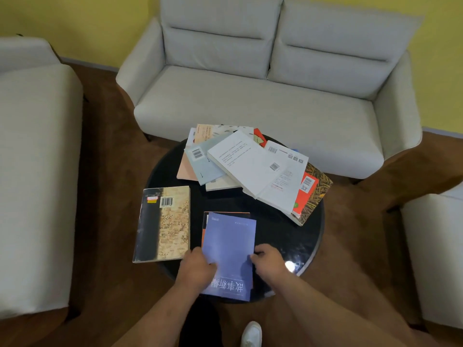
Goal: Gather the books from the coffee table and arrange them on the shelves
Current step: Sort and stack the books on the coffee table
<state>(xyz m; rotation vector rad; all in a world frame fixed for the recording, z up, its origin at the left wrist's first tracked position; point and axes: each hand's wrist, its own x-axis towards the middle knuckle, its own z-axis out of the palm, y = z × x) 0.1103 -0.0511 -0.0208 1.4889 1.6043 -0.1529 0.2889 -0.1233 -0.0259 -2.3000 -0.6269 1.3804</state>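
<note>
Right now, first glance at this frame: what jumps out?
The left hand and right hand hold a blue book by its side edges at the near edge of the round black coffee table. Beyond it a messy fanned pile of books covers the table's far side, and a map-covered book lies alone at the left.

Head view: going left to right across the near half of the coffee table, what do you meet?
In order: map-cover book → left hand, gripping the next book's left edge → purple book → right hand, holding its right edge.
</note>
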